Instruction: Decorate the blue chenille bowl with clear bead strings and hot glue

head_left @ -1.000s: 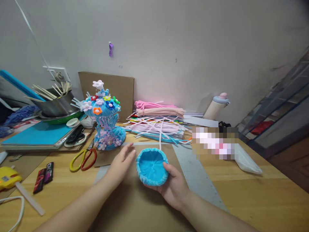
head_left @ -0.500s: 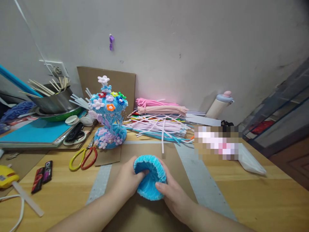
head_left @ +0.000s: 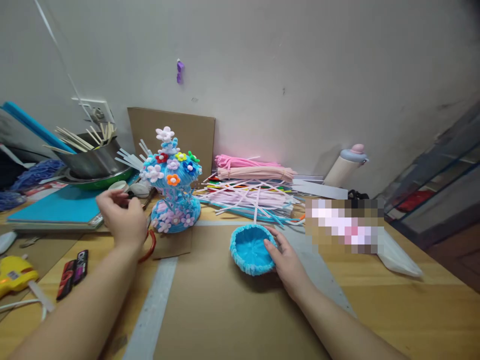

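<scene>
Off to the left went the left hand (head_left: 125, 217) — it has come out of the blue bowl (head_left: 252, 251), and the bowl has gone a bit farther away and to the right. Now just the right hand (head_left: 288, 260) grips it, with the thumb at the rim and the fingers around the far right side. The bowl is over the brown card (head_left: 217, 320), tipped a little to the near side. I can't say if its bottom touches. The left hand is up by the scissors (head_left: 152, 246) and the tape (head_left: 118, 186), its fingers bent. I can't tell if it holds anything.

I think this step is holding the bowl with one hand and reaching left with the other. The next move seems to call for a steady right hand — and a left hand that takes care near the flower toy (head_left: 173, 175).

Counting up: one bowl, one flower toy, one tape roll, one glue gun (head_left: 17, 275), two small packs (head_left: 66, 280), one pot (head_left: 92, 161) and one bottle (head_left: 342, 169). One scissors handle shows, a red one. On the far side of the surface (head_left: 397, 310), the loose stems (head_left: 255, 200) are too many to count.
</scene>
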A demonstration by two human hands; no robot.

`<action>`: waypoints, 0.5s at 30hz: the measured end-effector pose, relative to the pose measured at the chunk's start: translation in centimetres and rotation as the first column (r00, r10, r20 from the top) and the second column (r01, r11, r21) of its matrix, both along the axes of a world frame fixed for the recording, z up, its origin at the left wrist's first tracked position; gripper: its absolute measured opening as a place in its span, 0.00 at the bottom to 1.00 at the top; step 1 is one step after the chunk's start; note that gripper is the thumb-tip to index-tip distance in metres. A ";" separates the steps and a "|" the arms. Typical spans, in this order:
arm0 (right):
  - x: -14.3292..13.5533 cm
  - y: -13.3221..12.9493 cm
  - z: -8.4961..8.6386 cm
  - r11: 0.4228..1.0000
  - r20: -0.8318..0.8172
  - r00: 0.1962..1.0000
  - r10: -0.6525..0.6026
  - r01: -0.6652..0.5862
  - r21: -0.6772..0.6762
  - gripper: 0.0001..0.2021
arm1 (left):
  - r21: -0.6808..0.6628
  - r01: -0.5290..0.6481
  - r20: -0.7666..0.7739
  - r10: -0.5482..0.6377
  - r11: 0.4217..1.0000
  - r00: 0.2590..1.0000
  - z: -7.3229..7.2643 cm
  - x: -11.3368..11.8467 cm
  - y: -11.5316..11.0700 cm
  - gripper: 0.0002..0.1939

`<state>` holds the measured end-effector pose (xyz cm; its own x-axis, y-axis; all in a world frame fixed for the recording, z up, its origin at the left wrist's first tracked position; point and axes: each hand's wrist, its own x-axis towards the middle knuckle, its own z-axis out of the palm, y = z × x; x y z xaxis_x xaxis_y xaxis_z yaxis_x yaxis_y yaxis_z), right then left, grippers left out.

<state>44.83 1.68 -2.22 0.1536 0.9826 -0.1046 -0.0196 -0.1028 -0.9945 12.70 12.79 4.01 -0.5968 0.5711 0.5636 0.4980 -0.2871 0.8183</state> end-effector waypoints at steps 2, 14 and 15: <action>0.0 0.2 -0.5 1.000 0.018 1.000 0.011 -0.011 0.008 0.28 | -0.150 -0.065 -0.211 0.032 0.987 0.977 0.7 -2.9 3.0 0.13; -0.3 -0.3 -0.9 0.981 0.093 0.994 -0.053 0.035 0.190 0.22 | -0.612 -0.247 -0.611 -0.250 0.751 0.751 1.2 -6.2 10.3 0.15; -0.2 -0.3 -0.9 0.980 0.089 0.994 -0.060 0.042 0.195 0.21 | -0.618 -0.230 -0.594 -0.256 0.752 0.762 1.3 -5.9 10.3 0.15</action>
